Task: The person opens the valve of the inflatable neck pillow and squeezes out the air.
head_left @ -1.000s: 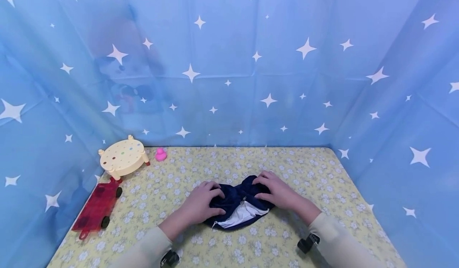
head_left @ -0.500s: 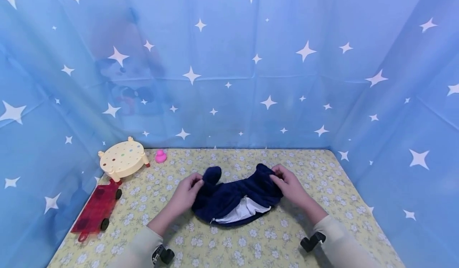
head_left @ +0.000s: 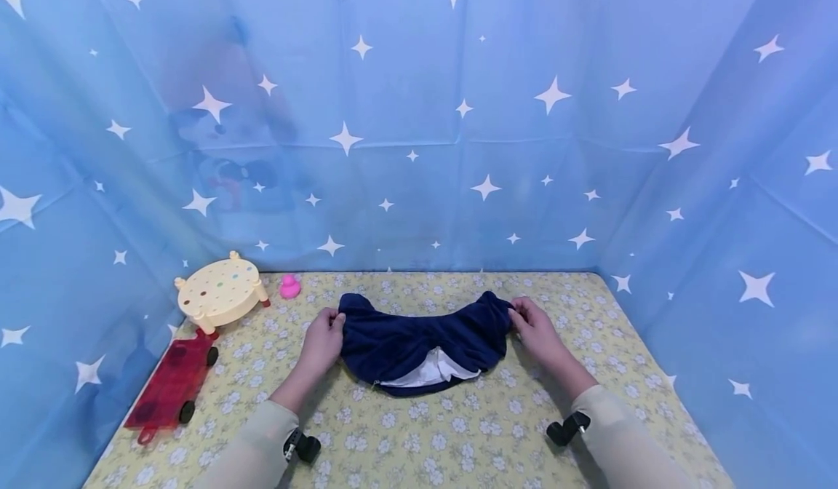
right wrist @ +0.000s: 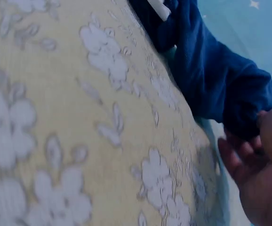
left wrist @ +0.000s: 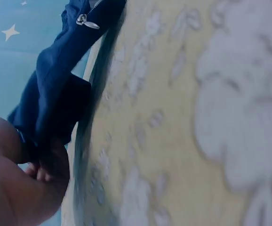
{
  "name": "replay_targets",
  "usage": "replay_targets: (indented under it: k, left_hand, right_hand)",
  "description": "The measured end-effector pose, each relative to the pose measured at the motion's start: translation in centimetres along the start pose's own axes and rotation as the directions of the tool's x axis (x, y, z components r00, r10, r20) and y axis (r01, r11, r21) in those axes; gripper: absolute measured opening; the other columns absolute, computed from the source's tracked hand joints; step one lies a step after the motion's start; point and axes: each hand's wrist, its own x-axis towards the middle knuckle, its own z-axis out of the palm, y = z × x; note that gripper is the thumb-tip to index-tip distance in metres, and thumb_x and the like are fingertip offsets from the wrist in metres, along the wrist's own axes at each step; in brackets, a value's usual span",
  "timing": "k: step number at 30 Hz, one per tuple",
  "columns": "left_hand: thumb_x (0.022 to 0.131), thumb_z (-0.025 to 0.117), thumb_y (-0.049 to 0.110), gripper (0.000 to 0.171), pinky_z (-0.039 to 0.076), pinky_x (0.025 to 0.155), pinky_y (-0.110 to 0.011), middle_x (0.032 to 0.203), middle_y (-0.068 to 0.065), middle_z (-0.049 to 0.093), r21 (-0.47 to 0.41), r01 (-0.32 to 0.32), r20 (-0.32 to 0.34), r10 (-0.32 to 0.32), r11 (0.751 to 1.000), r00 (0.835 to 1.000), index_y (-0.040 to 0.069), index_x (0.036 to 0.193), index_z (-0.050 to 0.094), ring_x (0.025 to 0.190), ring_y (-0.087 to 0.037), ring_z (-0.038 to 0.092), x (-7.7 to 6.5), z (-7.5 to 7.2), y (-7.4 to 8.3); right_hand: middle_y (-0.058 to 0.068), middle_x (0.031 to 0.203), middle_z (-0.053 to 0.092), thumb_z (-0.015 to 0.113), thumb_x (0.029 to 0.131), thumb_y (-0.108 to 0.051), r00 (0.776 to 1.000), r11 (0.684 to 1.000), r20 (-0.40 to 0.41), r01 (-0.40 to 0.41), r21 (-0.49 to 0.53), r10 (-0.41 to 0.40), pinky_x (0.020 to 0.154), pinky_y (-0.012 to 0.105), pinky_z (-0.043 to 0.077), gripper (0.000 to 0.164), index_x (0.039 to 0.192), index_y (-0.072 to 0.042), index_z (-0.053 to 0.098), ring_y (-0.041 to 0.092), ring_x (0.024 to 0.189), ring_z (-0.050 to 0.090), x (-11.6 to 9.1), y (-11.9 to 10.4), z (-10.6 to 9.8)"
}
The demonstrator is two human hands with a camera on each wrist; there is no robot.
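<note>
A limp navy neck pillow cover (head_left: 399,340) is stretched out in a curve between both hands. Its open zip shows a white lining (head_left: 433,370) along the near side. My left hand (head_left: 322,342) pinches the left end between thumb and fingers. At the opposite end, my right hand (head_left: 538,332) grips the right tip the same way. The left wrist view shows a silver zip pull (left wrist: 86,21) on the cover's edge and cloth caught between thumb and curled fingers. In the right wrist view, the thumb presses the cloth (right wrist: 249,101) against the fingers.
A cream toy table (head_left: 221,291) with coloured dots stands at the back left. Next to it is a pink toy duck (head_left: 290,287). A red translucent toy cart (head_left: 172,381) lies along the left edge of the flowered tabletop (head_left: 419,442). Blue star-printed curtains (head_left: 419,110) enclose the table.
My hands have moved apart, from resting over the bunched cover to holding its two ends. The cover has spread wider and its ends are pulled out sideways.
</note>
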Motion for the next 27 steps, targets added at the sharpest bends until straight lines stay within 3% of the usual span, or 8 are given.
replay_targets:
  k: [3,6,9,10,11,16,21,27]
  left_hand:
    - [0.116,0.058,0.023,0.031,0.054,0.09,-0.046,0.116,-0.017,0.063,0.01,-0.046,-0.08,0.047,0.999,0.996,-0.005,0.131,0.059,0.103,-0.031,0.065,-0.8,0.3,0.6]
    - [0.108,0.073,0.018,0.021,0.053,0.082,-0.044,0.109,-0.011,0.061,0.1,-0.246,-0.172,0.261,0.964,0.95,0.002,0.117,0.064,0.096,-0.027,0.062,-1.8,0.5,1.5]
    - [0.098,0.084,0.014,0.015,0.053,0.08,-0.047,0.102,-0.008,0.064,0.298,-0.449,-0.132,0.502,0.843,0.855,0.007,0.103,0.071,0.093,-0.029,0.062,-2.1,0.8,2.3]
    - [0.097,0.086,0.017,0.016,0.054,0.083,-0.049,0.104,-0.008,0.065,0.357,-0.487,-0.076,0.545,0.797,0.835,0.009,0.103,0.073,0.096,-0.03,0.062,-2.0,1.0,2.5]
    - [0.097,0.088,0.023,0.021,0.054,0.086,-0.051,0.108,-0.008,0.066,0.404,-0.504,-0.007,0.553,0.764,0.833,0.009,0.106,0.075,0.101,-0.031,0.063,-1.9,1.2,2.6]
    - [0.091,0.086,0.063,0.084,0.049,0.112,-0.06,0.153,-0.019,0.058,0.566,-0.468,0.324,0.339,0.678,0.883,0.005,0.149,0.064,0.14,-0.043,0.057,-1.8,1.9,1.6]
    - [0.092,0.081,0.068,0.109,0.031,0.127,-0.067,0.18,-0.016,0.03,0.577,-0.457,0.469,0.183,0.677,0.864,0.009,0.172,0.038,0.164,-0.048,0.027,-1.6,1.1,0.6]
    - [0.091,0.084,0.067,0.114,0.023,0.128,-0.071,0.182,-0.013,0.023,0.536,-0.491,0.543,0.165,0.687,0.823,0.009,0.175,0.031,0.167,-0.045,0.02,-0.9,-0.1,0.8]
  right_hand:
    - [0.023,0.127,0.063,0.046,0.121,-0.039,0.998,0.997,-0.046,-0.038,-0.064,0.035,0.095,0.042,0.053,0.047,0.142,0.001,0.056,0.035,0.114,0.063,-0.6,-0.5,0.6]
    - [0.022,0.137,0.059,0.055,0.117,-0.048,0.99,0.994,-0.143,-0.021,-0.112,0.004,0.099,0.048,0.051,0.057,0.146,0.001,0.055,0.035,0.12,0.06,-1.2,-1.1,1.5]
    - [0.019,0.125,0.059,0.072,0.11,-0.041,0.979,0.983,-0.187,0.052,-0.179,-0.085,0.091,0.044,0.05,0.05,0.134,0.001,0.06,0.032,0.108,0.059,-1.0,-1.9,2.5]
    - [0.018,0.12,0.06,0.076,0.108,-0.036,0.977,0.976,-0.183,0.075,-0.204,-0.113,0.088,0.042,0.051,0.046,0.13,0.001,0.061,0.031,0.103,0.059,-0.8,-2.1,2.8]
    - [0.016,0.116,0.061,0.078,0.107,-0.031,0.977,0.969,-0.169,0.092,-0.229,-0.132,0.084,0.04,0.05,0.039,0.127,-0.001,0.062,0.029,0.098,0.059,-0.5,-2.3,3.0]
    - [0.013,0.103,0.065,0.073,0.107,-0.005,0.979,0.945,-0.126,0.117,-0.305,-0.162,0.076,0.04,0.05,0.012,0.115,-0.002,0.064,0.024,0.084,0.06,0.8,-2.0,3.5]
    - [0.016,0.102,0.065,0.07,0.105,0.005,0.964,0.915,-0.127,0.176,-0.362,-0.235,0.078,0.047,0.052,0.007,0.107,0.0,0.066,0.03,0.086,0.062,1.4,-0.9,3.4]
    - [0.018,0.102,0.065,0.071,0.105,0.004,0.955,0.91,-0.141,0.196,-0.366,-0.262,0.082,0.051,0.052,0.006,0.107,0.001,0.066,0.035,0.091,0.063,1.6,-0.1,3.2]
